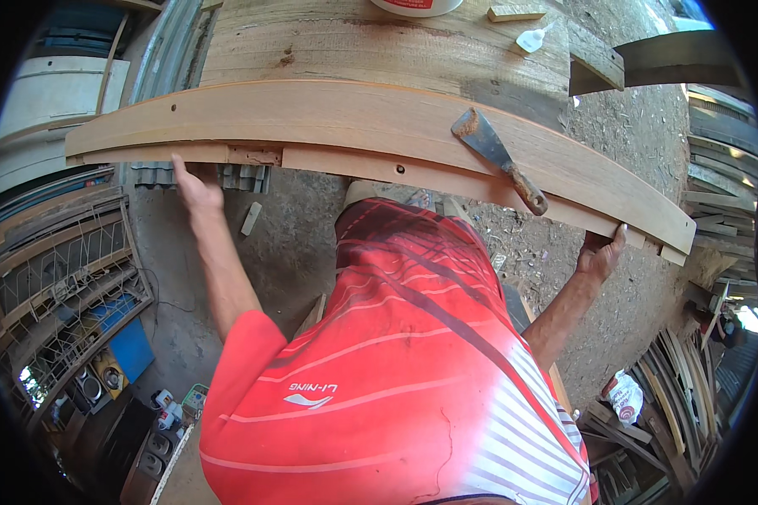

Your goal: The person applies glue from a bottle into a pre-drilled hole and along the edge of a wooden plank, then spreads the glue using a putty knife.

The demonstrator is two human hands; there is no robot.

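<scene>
A long board point(328, 109) spans the near side of a plank table point(337, 42), right hand point(600, 254) clasping its edge, left hand point(200, 194)'s hold unclear; keeping its 2 ends level should stop the scraper point(490, 150) sliding.

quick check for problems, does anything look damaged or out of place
The scraper lies slantwise on the board, its blade stained brown. The board's near edge has a rough, darker patch left of middle, unlike the paler wood beside it.

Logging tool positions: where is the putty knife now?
In the head view, the putty knife lies right of centre on the long wooden board, up and left of the right hand.
</scene>
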